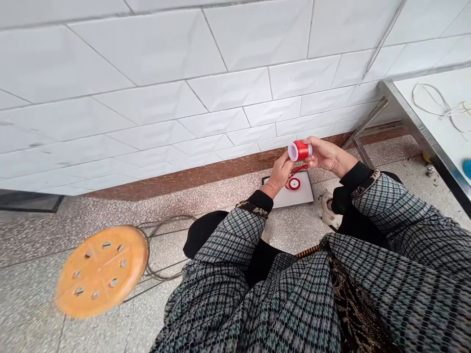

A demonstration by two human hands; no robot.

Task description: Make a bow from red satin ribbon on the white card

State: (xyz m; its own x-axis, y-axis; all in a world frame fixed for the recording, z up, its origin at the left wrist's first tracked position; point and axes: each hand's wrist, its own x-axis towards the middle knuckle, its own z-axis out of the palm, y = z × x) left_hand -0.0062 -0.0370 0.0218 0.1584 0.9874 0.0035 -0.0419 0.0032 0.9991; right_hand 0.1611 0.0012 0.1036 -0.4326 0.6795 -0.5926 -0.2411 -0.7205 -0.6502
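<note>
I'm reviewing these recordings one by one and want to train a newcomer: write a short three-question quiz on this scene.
1. What colour is the seat of the stool?
2. True or false: both hands are empty.
3. What lies on the table? A) a shoe B) a cord C) a stool

Key: 1. Orange. 2. False: the right hand holds a spool. 3. B, a cord.

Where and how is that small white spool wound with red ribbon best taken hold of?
Probably by its right end, coming from the right, as the person's bare right hand does. The small white cylindrical spool shows white beyond the shiny red ribbon at both ends, so gripping there should leave the winding freer; its hollow end opens leftward.
</note>
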